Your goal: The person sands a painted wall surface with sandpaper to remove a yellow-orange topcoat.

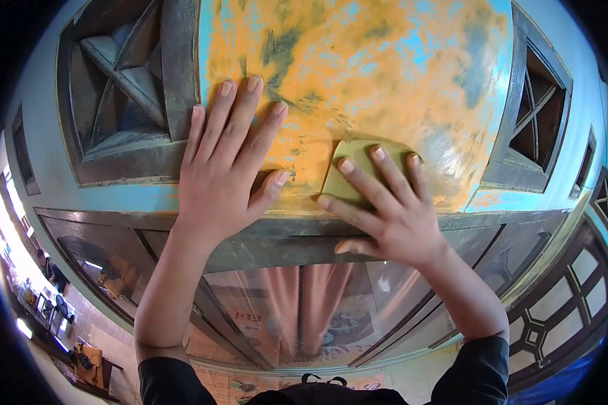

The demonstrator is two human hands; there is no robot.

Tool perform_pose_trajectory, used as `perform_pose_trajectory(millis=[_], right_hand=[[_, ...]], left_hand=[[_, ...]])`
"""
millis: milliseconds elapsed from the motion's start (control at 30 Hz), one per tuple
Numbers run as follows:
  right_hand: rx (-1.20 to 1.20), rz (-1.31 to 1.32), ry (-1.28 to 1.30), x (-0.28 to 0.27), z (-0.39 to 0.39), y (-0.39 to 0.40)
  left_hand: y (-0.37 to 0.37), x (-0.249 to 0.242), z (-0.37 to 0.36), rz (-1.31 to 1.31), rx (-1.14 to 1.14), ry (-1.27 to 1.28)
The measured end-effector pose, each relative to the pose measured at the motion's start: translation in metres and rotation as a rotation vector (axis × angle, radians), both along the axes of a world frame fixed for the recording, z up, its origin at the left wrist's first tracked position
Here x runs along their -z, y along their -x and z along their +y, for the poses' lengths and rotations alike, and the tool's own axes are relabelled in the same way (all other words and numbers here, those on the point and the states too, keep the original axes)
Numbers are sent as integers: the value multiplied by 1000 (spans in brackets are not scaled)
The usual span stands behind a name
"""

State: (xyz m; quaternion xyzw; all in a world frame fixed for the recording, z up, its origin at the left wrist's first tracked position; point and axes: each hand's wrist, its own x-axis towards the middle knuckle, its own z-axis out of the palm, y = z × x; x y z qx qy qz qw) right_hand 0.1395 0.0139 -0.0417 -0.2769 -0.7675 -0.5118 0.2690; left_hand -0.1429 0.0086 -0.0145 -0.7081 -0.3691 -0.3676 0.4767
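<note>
My left hand (217, 182) lies flat with fingers spread on a wall panel (371, 74), whose orange-yellow surface has worn patches of light blue and dark grey. To its right, my right hand (404, 219) presses a piece of olive-green sandpaper (338, 165) against the same panel. The fingertips rest over the sheet, while the thumb hangs below it by the dark wooden frame. Part of the sandpaper is hidden under the fingers. Nothing shows in my left hand.
Dark wooden vents with crossed slats, one left (125, 88) and one right (537, 111), flank the panel. Below runs a wooden beam (277, 250) over glass panes with a pinkish curtain (327, 297). A brown bag (88, 363) sits at the lower left.
</note>
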Motion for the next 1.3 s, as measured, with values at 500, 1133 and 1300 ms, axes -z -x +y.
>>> perform_pose_trajectory(millis=[500, 1133, 1300], right_hand=[[24, 466, -85, 3, -7, -42], [37, 543, -8, 63, -7, -21], [50, 624, 21, 72, -6, -52]], left_hand=[[0, 8, -2, 0, -3, 27], [-22, 89, -3, -51, 38, 127], [-25, 105, -4, -122, 60, 155]])
